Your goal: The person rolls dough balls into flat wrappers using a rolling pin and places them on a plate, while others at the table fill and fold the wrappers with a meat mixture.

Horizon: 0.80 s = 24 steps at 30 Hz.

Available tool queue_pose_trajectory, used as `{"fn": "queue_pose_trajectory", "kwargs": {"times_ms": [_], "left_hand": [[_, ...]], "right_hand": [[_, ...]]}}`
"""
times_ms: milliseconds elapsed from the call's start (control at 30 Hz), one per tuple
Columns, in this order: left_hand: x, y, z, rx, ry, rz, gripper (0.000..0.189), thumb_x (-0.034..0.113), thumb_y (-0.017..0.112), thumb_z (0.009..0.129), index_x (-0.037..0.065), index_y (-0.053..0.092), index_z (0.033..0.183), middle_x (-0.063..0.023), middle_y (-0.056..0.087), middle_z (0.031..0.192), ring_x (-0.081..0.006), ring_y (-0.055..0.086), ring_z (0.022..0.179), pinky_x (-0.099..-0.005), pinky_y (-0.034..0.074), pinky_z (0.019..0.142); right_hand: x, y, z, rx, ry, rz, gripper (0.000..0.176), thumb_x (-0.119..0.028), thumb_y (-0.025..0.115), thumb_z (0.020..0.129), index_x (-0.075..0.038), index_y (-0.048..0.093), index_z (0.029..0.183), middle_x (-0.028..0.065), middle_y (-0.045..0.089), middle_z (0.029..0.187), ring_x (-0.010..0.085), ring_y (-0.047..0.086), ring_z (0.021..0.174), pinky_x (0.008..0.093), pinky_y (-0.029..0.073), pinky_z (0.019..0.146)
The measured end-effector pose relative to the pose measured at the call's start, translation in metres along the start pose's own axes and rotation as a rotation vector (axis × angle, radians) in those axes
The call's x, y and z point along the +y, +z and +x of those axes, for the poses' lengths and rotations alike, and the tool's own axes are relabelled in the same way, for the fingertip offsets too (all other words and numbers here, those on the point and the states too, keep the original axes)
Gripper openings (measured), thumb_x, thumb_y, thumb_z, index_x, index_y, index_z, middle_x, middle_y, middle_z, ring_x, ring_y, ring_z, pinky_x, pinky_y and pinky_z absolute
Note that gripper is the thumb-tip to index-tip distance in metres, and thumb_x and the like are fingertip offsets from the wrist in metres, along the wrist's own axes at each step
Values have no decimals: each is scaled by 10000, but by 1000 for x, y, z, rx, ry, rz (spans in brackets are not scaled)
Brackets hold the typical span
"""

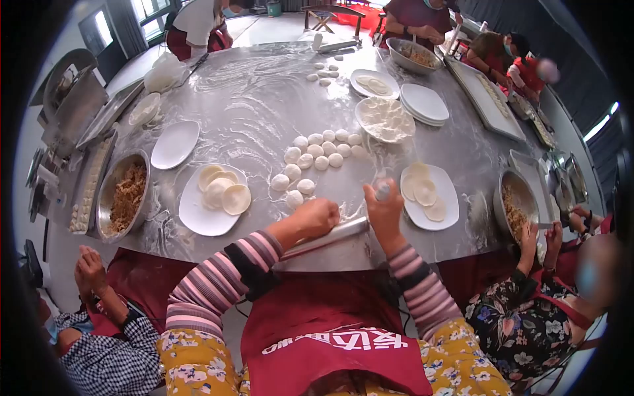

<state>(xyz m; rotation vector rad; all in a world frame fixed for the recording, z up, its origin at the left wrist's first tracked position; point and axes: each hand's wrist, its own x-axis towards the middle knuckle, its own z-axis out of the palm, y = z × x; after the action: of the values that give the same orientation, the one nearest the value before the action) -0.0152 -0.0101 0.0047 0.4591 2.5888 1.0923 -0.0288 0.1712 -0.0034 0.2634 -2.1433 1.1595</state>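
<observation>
My left hand (318, 218) is closed near the table's front edge, with a pale bit of dough (341, 213) at its fingertips; most of that dough is hidden. My right hand (389, 214) is wrapped around a rolling pin (382, 191), whose rounded end shows above the fingers. Below and between my hands lies a shiny metal cylinder (333, 238). Just beyond them, floury dough balls (321, 162) form a curved group. Flat round wrappers (423, 191) rest on a white plate (444, 214) at right. More wrappers (218, 191) overlap on the left plate (201, 223).
A steel bowl of filling (127, 198) stands at left, another filling bowl (517, 208) at right. Beyond the dough balls are a flour plate (386, 120) and stacked white plates (424, 104). Co-workers sit close on both sides; others work across the floury metal table (231, 99).
</observation>
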Motion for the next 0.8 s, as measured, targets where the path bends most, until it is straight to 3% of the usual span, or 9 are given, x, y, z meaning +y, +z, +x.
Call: {"fn": "queue_pose_trajectory", "kwargs": {"times_ms": [133,200,233,333,500,567,633,733,800], "left_hand": [[-10,-1,-12,-82,28,-9,138,137,608,757,6,600,800,-157,629,740,-281,616,701,-379,466,646],[-9,-2,-14,-151,-28,-83,164,166,603,767,7,592,805,-158,629,756,-297,610,708,-387,463,649],[-8,-1,-11,-176,-28,-74,164,166,603,767,7,592,805,-158,629,756,-297,610,708,-387,463,649],[6,-1,1,-65,-36,180,167,187,594,788,22,604,817,-166,628,768,-301,604,726,-381,457,654],[4,-2,-2,-114,22,69,166,183,600,796,18,598,815,-164,622,746,-281,607,695,-373,455,625],[-1,-1,-9,-57,27,6,131,151,599,754,23,616,774,-181,630,747,-326,613,729,-400,461,644],[-1,0,-13,-121,-73,-84,135,143,588,763,15,621,791,-184,632,753,-321,613,720,-393,462,639],[3,2,-8,-138,52,4,172,166,577,812,-4,603,816,-175,625,723,-273,611,676,-380,455,620],[6,3,2,-14,8,123,196,194,560,823,4,607,830,-180,627,743,-269,611,679,-388,455,627]], "right_hand": [[-4,-38,-32,-18,-76,-120,254,-61,722,696,-33,487,789,128,547,630,295,546,544,377,429,507],[-6,-44,-41,-9,116,81,270,-73,736,692,-36,492,800,120,549,629,294,553,547,372,438,514],[-4,-35,-32,1,36,-29,272,-76,735,699,-34,492,813,131,553,635,305,557,547,377,439,511],[1,4,4,-44,11,72,276,-59,713,708,-20,469,829,179,559,650,367,562,573,409,422,490],[-9,-26,-16,-12,-48,-30,271,-57,715,706,-23,467,810,189,549,647,369,566,576,400,425,491],[-18,-51,-37,-36,75,1,277,-65,717,710,-24,470,828,198,545,647,386,559,584,412,425,496],[-14,-45,-33,-26,39,28,275,-65,719,709,-26,473,826,191,543,641,382,554,574,411,426,497],[-3,-9,-7,22,4,51,262,-59,721,704,-33,481,808,170,537,625,358,543,546,401,427,494],[0,2,2,35,-25,52,252,-53,721,701,-37,486,792,155,533,615,340,536,529,391,428,491]]}}
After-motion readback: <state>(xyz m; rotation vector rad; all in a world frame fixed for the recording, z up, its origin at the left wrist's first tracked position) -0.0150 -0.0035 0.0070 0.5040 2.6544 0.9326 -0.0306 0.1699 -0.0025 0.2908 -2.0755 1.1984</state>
